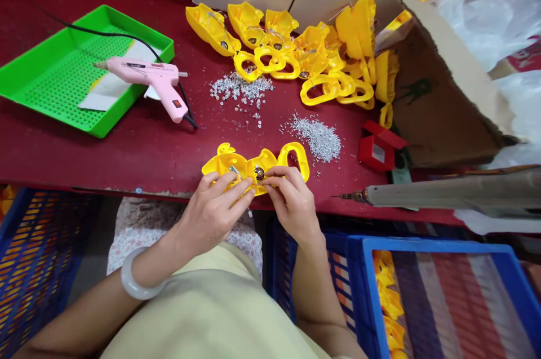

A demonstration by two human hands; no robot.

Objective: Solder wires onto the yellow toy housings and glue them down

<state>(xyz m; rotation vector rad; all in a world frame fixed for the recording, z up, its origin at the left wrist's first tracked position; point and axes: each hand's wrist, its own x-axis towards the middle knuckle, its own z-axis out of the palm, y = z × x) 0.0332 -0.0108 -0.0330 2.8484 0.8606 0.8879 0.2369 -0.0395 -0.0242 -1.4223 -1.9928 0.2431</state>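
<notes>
A glossy yellow moulded plastic shell (226,164) with an oval loop lies at the near edge of the dark red tabletop (127,145). The left hand (213,212) curls its fingers over it, gripping. The right hand (291,201) pinches it narrowly beside a small round metal fitting (259,173). Beyond are scattered silvery screws (319,138), a heap of matching yellow shells (313,54), and a pink glue gun (147,74) across a green perforated tray (54,74).

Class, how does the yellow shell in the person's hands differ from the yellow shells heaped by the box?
The held shell lies alone, held by the left hand and right hand; the heaped shells overlap, untouched, farther back. The held shell lies flat; several heaped shells stand on edge. Both are yellow plastic.
</notes>
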